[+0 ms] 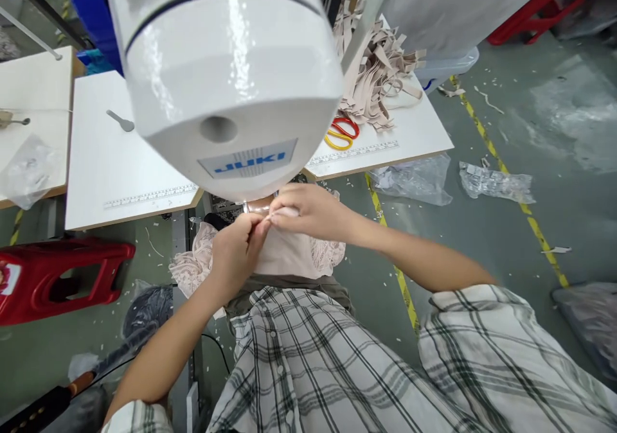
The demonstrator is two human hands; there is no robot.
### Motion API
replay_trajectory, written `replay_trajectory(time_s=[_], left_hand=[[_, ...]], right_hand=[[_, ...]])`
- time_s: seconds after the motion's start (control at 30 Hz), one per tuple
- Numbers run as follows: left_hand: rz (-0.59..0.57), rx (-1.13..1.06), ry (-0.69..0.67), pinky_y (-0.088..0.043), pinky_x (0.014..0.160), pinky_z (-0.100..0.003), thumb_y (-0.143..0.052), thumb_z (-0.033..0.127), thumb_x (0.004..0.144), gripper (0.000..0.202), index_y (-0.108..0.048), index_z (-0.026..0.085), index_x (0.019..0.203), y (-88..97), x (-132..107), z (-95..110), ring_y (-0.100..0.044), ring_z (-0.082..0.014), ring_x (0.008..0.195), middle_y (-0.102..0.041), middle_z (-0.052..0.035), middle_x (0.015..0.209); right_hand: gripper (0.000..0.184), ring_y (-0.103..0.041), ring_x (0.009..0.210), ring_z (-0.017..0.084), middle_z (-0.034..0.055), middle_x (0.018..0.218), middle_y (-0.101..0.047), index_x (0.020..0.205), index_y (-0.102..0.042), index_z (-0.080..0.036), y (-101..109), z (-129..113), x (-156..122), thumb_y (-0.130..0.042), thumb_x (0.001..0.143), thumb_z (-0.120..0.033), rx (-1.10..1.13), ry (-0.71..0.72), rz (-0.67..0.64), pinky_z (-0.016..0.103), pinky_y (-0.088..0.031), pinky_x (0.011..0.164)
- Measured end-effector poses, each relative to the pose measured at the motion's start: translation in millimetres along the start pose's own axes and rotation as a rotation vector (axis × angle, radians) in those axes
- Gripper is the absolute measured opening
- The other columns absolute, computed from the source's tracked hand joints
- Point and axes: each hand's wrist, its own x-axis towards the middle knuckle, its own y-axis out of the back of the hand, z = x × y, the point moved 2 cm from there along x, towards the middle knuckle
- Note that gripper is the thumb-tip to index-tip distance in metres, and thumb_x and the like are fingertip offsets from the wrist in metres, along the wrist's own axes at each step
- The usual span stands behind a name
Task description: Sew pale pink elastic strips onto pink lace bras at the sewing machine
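Observation:
A white sewing machine head (226,67) fills the upper middle of the view and hides the needle area. Just below it, my left hand (234,253) is closed in a pinch on the edge of a pale pink lace-trimmed fabric piece (289,253). My right hand (311,209) lies curled over the same fabric's top edge, fingers pressed on a thin strip beside the left fingertips. The two hands touch each other. The fabric hangs down toward my lap.
A white table (116,163) with a printed ruler lies left; another table section (409,137) at right carries a heap of beige strips (376,79) and red and yellow scissors (340,132). A red stool (58,279) stands left. Plastic bags (496,182) lie on the floor.

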Motion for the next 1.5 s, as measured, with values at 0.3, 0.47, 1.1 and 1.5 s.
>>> replay_trajectory(time_s=[0.3,0.47,1.1,1.5], left_hand=[[0.222,0.451,-0.585,-0.035,0.060,-0.028,-0.049,0.010,0.093,0.041,-0.064,0.027,0.127,1.5,-2.6,-49.6,-0.059,-0.0126,0.064,-0.070,-0.0018,0.079],[0.170,0.561,-0.613,-0.031,0.055,-0.027,-0.049,0.012,0.092,0.039,-0.065,0.025,0.125,7.5,3.5,-40.3,-0.053,-0.0134,0.057,-0.062,0.0006,0.066],[-0.184,0.656,-0.633,-0.011,0.048,-0.029,-0.043,0.008,0.087,0.046,-0.065,0.027,0.124,20.2,26.9,-40.4,-0.042,-0.0134,0.045,-0.048,0.0037,0.050],[-0.016,0.746,-0.392,-0.023,0.044,-0.030,-0.046,0.011,0.090,0.035,-0.057,0.010,0.123,2.2,9.1,10.7,-0.053,-0.0143,0.047,-0.055,0.0020,0.055]], right_hand=[[0.022,-0.030,0.059,0.010,-0.0020,0.058,-0.041,0.056,-0.045,-0.017,7.2,-12.3,25.8,-0.048,0.078,-0.011,-0.173,-0.002,-0.054,0.031,-0.020,0.059],[0.021,-0.036,0.060,0.011,0.0006,0.065,-0.050,0.063,-0.056,-0.016,4.0,-8.9,20.9,-0.051,0.082,-0.013,-0.205,-0.026,-0.049,0.029,-0.025,0.059],[0.050,-0.055,0.064,0.009,0.0074,0.113,-0.058,0.138,-0.043,-0.025,-71.8,30.7,-31.0,-0.061,0.093,-0.036,0.240,-0.090,0.569,0.025,-0.049,0.056],[0.027,-0.063,0.100,0.020,0.0051,0.109,-0.065,0.105,-0.073,-0.022,-20.7,31.9,6.4,-0.060,0.082,-0.015,0.144,-0.045,0.397,0.030,-0.056,0.080]])
